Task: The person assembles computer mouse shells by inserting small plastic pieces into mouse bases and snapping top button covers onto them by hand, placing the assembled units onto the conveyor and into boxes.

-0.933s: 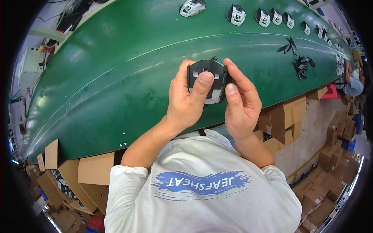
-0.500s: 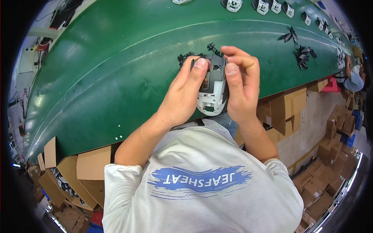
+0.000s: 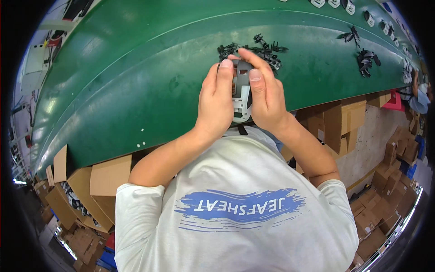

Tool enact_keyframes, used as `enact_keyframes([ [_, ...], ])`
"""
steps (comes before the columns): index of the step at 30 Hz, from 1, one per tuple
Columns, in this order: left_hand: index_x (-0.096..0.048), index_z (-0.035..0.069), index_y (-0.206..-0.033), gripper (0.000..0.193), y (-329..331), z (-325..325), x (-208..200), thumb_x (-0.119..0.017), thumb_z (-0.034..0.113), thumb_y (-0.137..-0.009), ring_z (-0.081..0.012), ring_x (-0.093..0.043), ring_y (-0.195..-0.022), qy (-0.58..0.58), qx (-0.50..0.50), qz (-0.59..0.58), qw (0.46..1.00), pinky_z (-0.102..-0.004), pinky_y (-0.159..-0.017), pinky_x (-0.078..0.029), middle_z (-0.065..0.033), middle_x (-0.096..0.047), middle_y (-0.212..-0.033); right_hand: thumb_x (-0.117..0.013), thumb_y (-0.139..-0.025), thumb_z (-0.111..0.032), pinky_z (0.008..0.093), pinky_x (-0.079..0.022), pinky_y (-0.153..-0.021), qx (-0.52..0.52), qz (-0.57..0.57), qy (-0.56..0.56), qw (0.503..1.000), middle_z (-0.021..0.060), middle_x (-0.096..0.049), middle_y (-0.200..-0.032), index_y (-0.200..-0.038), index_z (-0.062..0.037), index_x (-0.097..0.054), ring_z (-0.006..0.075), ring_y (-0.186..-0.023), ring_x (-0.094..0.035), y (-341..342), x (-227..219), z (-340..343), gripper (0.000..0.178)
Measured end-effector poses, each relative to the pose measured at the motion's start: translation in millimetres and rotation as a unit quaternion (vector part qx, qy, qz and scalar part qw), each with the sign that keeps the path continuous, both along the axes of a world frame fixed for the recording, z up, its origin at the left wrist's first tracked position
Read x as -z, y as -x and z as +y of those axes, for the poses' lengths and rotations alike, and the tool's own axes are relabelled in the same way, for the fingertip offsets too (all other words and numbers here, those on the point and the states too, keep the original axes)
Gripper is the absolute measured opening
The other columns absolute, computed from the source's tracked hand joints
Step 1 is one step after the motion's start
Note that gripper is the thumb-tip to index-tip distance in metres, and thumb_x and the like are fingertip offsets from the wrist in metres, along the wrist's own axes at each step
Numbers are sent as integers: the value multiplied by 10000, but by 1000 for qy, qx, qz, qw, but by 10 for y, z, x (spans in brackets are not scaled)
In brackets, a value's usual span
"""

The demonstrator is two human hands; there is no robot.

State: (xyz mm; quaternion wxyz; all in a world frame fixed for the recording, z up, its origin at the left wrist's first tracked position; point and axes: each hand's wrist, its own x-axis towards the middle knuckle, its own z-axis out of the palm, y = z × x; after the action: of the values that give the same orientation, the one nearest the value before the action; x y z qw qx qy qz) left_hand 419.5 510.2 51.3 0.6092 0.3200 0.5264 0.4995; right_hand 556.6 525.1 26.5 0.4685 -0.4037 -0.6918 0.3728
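Observation:
Between my two hands is a grey-and-white plastic housing (image 3: 243, 78), shaped like a computer mouse shell. My left hand (image 3: 215, 102) wraps its left side, with the thumb on the upper edge. My right hand (image 3: 270, 97) closes on the other side, thumb along the edge and fingers curled over the far end. The palms and fingers hide much of the housing's sides. Just beyond my fingers, a heap of small black plastic parts (image 3: 271, 60) lies on the green work surface (image 3: 136, 86).
Farther right lie black curved pieces (image 3: 366, 61). Several white-and-dark housings (image 3: 348, 6) form a row along the far side. Small white bits (image 3: 141, 144) lie at the near left. Open cardboard boxes (image 3: 111, 176) stand against the near edge. Another person (image 3: 420, 95) is at the far right.
My right hand has closed in, its fingers now bent over the housing's far end instead of spread. The view has shifted, and more of the black heap shows.

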Motion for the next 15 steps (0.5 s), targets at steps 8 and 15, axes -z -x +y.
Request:
enact_keyframes([
  [8, -651, 52, -1087, 414, -13, 103, -9, -462, 419, -1122, -109, -600, -825, 50, -20, -64, 997, -302, -745, -515, -24, -673, -970, -379, -1146, -271, 327, -546, -900, 43, 99, 37, 993, 153, -716, -1209, -1413, 24, -563, 206, -993, -697, 151, -11, 53, 439],
  [15, -657, 95, -1243, 377, -47, 280, -397, -515, 416, -1106, -135, -702, -1006, 139, 19, -249, 958, -319, -840, -582, -16, -716, -1117, -362, -1144, -430, 341, -560, -991, -20, 369, 337, 866, 127, -696, -1228, -1421, 11, -576, 202, -1096, -691, 82, -443, 228, 563],
])
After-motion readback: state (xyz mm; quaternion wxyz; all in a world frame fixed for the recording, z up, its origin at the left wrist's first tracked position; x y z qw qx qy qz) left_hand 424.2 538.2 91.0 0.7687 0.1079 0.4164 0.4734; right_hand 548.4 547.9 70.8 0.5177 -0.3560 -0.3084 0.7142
